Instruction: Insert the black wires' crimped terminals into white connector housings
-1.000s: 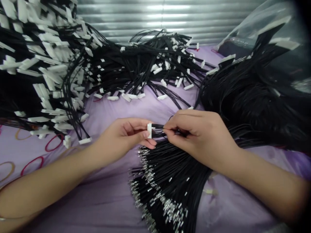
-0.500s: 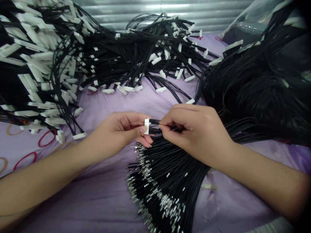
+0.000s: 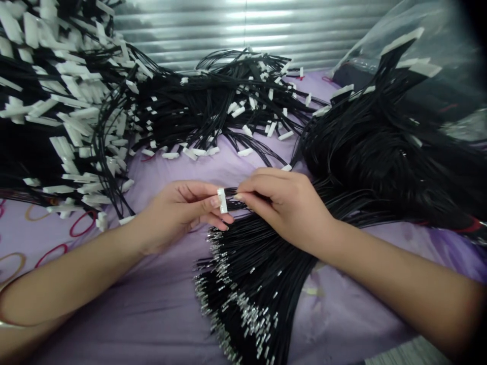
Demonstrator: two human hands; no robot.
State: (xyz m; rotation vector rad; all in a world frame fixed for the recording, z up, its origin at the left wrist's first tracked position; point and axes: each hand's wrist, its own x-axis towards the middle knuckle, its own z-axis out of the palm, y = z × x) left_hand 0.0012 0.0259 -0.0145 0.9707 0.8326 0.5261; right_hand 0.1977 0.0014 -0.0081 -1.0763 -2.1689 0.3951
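Note:
Between the thumb and fingers of my left hand (image 3: 186,205) is a small white connector housing (image 3: 222,201), with black wires running out of its right side. Just right of it, my right hand (image 3: 281,203) pinches a thin black wire (image 3: 236,196) close to the housing; the wire's tip is too small to make out. Below both hands a fan of loose black wires (image 3: 262,253) with shiny metal terminals at their ends lies on the purple cloth (image 3: 152,304).
Finished-looking cables with white connectors (image 3: 76,116) are heaped at the left. More connector cables (image 3: 213,101) lie at the back. A thick black wire bundle (image 3: 365,147) and a clear plastic bag (image 3: 449,101) stand at the right. Red and yellow rubber bands (image 3: 82,223) lie at left.
The view has shifted slightly, so the heaps appear lower and the right bundle further left. My right hand has come a little nearer the connector housing, still pinching.

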